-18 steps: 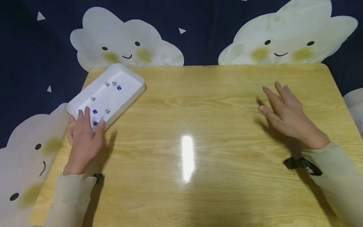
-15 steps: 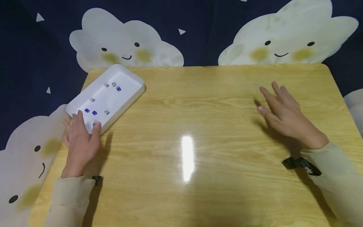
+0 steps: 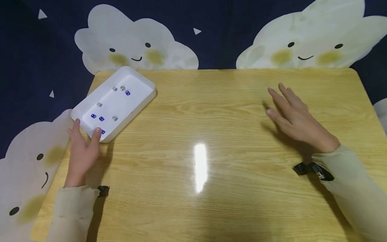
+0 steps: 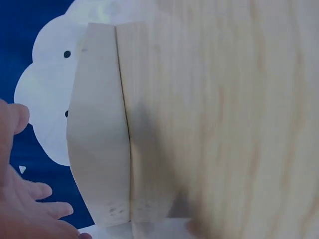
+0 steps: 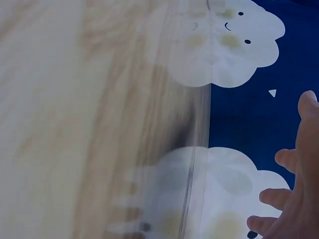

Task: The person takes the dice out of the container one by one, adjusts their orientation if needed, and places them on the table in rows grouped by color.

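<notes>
A shallow white tray [image 3: 121,104] lies angled at the far left of the table. Inside it are several dice, some blue like this die [image 3: 101,118] and some clear or greyish like this one [image 3: 99,105]. My left hand [image 3: 82,158] is at the tray's near end, palm down, fingers extended and spread. Its thumb overlaps the rim beside another blue die [image 3: 103,132]. The tray's outer wall [image 4: 99,139] fills the left part of the left wrist view. Over the right side of the table, my right hand [image 3: 297,122] has its fingers extended and holds nothing.
Both hands are above a light wooden table [image 3: 181,117] with a bright light reflection near its middle. Behind its far edge hangs a dark blue cloth [image 3: 217,40] with smiling white clouds. Straps circle both wrists, including a black one [image 3: 314,170] on the right.
My left fingers have drawn back from over the tray toward its near left end, uncovering a blue die. My right hand has shifted slightly left. The dice stay in place.
</notes>
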A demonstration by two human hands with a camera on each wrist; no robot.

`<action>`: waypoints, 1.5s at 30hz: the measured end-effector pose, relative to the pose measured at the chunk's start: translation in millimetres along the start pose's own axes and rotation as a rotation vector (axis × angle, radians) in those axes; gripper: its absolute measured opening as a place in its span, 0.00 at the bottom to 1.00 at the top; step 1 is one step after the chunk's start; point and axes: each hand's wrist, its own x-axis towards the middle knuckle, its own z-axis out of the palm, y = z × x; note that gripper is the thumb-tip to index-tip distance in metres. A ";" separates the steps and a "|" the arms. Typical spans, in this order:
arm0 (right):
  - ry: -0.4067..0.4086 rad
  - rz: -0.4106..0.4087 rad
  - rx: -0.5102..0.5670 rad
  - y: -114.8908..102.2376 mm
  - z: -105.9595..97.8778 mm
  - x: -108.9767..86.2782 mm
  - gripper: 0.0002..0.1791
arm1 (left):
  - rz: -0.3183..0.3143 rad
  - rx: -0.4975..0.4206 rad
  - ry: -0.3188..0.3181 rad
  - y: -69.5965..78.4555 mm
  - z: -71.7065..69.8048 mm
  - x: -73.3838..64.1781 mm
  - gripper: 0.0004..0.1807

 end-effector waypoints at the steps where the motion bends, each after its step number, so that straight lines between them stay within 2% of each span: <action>1: 0.003 -0.005 0.015 -1.6 0.6 2.7 0.36 | -0.031 -0.041 0.004 -0.5 -1.0 1.0 0.47; 4: 0.007 -0.019 0.048 -7.1 3.0 11.3 0.36 | -0.110 -0.132 0.023 -1.3 -2.9 4.0 0.46; 9: 0.023 -0.052 0.090 -15.0 7.4 24.3 0.35 | -0.202 -0.212 0.042 -1.7 -3.9 6.5 0.45; 14: 0.067 -0.075 0.132 -20.3 12.3 36.0 0.34 | -0.248 -0.253 0.039 0.0 -4.4 11.4 0.46; 18: 0.094 -0.090 0.180 -23.8 19.2 47.2 0.33 | -0.294 -0.319 0.049 2.1 -4.2 18.5 0.47; 22: 0.098 -0.091 0.211 -29.0 26.5 59.3 0.32 | -0.312 -0.393 0.071 2.2 -1.8 25.6 0.47; 26: 0.099 -0.086 0.234 -36.3 32.3 71.3 0.32 | -0.290 -0.449 0.085 2.3 1.8 31.3 0.44; 28: 0.108 -0.082 0.251 -40.0 35.7 77.3 0.32 | -0.276 -0.513 0.090 2.2 4.3 34.0 0.42; 32: 0.145 -0.065 0.311 -46.5 44.4 89.0 0.31 | -0.293 -0.658 0.123 0.6 9.3 38.0 0.38; 35: 0.184 -0.046 0.349 -50.8 51.1 98.1 0.30 | -0.271 -0.626 0.185 -1.9 12.9 39.7 0.37; 39: 0.225 -0.026 0.389 -57.3 58.4 109.9 0.29 | -0.212 -0.494 0.235 -5.6 15.9 42.0 0.38; 41: 0.236 -0.021 0.409 -61.2 61.5 115.4 0.29 | -0.202 -0.490 0.237 -7.3 16.5 43.8 0.38; 45: 0.242 -0.018 0.432 -68.8 68.2 126.2 0.29 | -0.230 -0.508 0.240 -9.3 16.2 46.8 0.40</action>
